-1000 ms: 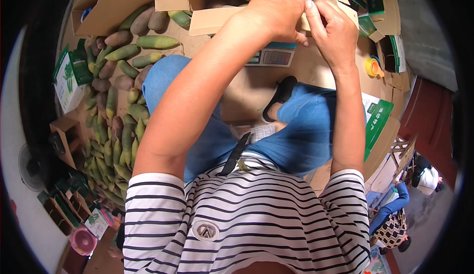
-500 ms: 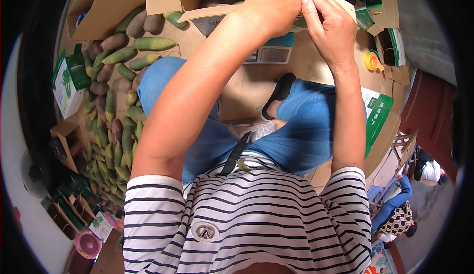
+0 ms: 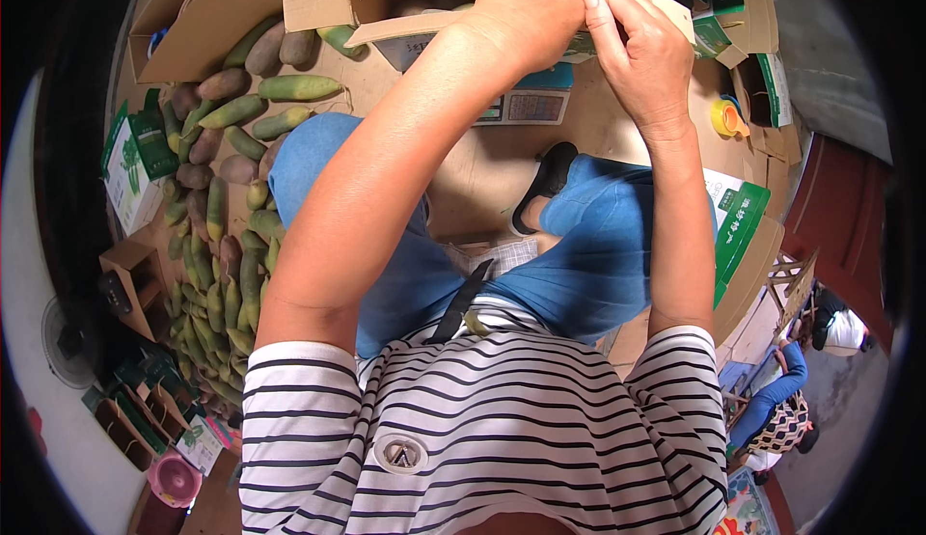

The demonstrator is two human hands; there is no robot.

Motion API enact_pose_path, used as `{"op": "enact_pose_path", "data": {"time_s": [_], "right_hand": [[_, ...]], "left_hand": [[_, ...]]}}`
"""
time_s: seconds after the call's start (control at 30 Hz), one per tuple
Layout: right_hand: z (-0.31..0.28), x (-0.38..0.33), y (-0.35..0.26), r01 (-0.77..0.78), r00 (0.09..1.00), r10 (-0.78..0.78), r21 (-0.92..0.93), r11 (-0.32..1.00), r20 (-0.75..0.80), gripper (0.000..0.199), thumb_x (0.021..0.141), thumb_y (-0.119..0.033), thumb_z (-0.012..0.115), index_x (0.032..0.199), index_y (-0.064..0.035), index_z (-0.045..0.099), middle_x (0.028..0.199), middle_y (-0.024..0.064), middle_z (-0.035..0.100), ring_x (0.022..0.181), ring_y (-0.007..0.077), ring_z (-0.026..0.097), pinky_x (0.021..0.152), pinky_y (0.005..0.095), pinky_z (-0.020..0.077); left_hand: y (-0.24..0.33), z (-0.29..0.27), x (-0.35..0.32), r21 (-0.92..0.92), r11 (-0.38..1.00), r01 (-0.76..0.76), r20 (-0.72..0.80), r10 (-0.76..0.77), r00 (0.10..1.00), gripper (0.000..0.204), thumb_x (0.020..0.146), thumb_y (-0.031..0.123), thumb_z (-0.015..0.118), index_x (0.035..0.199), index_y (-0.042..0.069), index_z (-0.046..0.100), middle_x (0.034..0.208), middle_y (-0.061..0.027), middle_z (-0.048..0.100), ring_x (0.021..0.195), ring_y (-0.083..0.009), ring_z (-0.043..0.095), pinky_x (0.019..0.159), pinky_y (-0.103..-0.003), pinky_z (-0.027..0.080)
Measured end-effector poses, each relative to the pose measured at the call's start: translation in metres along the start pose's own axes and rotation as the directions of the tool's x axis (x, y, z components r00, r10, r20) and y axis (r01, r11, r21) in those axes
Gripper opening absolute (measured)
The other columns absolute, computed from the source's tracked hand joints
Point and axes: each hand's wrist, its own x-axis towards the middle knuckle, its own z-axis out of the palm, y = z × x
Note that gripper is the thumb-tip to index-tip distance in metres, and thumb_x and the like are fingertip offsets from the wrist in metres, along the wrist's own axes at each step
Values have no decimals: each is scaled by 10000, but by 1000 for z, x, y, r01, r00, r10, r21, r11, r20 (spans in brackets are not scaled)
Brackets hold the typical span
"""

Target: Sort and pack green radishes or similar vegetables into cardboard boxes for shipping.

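An open cardboard box (image 3: 323, 2) stands at the far edge of the view, with several dark, rounded root vegetables in it. My left hand (image 3: 531, 14) is closed over its near edge, knuckles upward, the fingertips hidden. Beside it, my right hand (image 3: 651, 64) is closed at the box's right front corner, its thumb against my left hand. A raised flap (image 3: 405, 27) juts out by my left wrist. Below my hands, a blue and white printed carton (image 3: 535, 101) sits on the floor.
Many green and brownish long radishes (image 3: 236, 110) lie heaped along the left. Green and white cartons (image 3: 135, 173) stand at the far left; another lies by my right knee (image 3: 738, 231). A yellow tape roll (image 3: 728, 118) rests at the right. Another person (image 3: 772, 400) is at the lower right.
Both hands have shifted very slightly left, keeping their grip at the box edge. The person at the lower right has moved a little.
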Motion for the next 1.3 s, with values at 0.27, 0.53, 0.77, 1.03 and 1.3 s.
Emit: {"op": "enact_pose_path", "data": {"time_s": [0.27,0.53,0.77,1.03,1.3], "right_hand": [[3,-2,4,11,1000,-12,-59,998,-24,276,895,-261,604,688,-81,582,655,73,567,609,276,585,548,377,461],[4,-4,3,24,999,-25,-64,998,-22,274,898,-264,603,695,-81,584,654,70,566,612,273,586,555,376,464],[-1,-3,4,52,998,-54,-86,995,-20,251,887,-263,609,705,-90,608,668,58,586,645,251,605,572,372,478],[-26,8,15,-196,965,178,79,977,191,275,848,-185,653,1103,-84,631,1088,184,621,1036,317,596,914,398,483],[-152,-141,116,-521,852,448,-358,775,-271,438,851,-206,659,1252,-61,561,1310,171,510,1230,334,481,1036,402,386]], "left_hand": [[1,3,1,-12,1000,14,1,-14,1000,242,864,162,577,1085,80,634,1063,-126,630,1022,-288,617,852,-429,478],[2,4,-1,8,1000,24,26,-24,999,263,867,167,577,1106,74,631,1089,-128,617,1058,-281,597,874,-429,469],[0,3,2,-10,1000,16,19,-16,1000,251,871,160,564,1095,69,632,1088,-136,617,1060,-289,595,869,-425,471],[-18,-1,-7,-35,995,-90,-102,86,991,271,807,120,642,1058,43,573,1021,-149,581,997,-341,580,832,-442,486],[0,-12,1,25,1000,-2,80,0,997,492,870,123,589,1340,178,458,1087,-134,594,1050,-302,592,878,-438,491]]}}
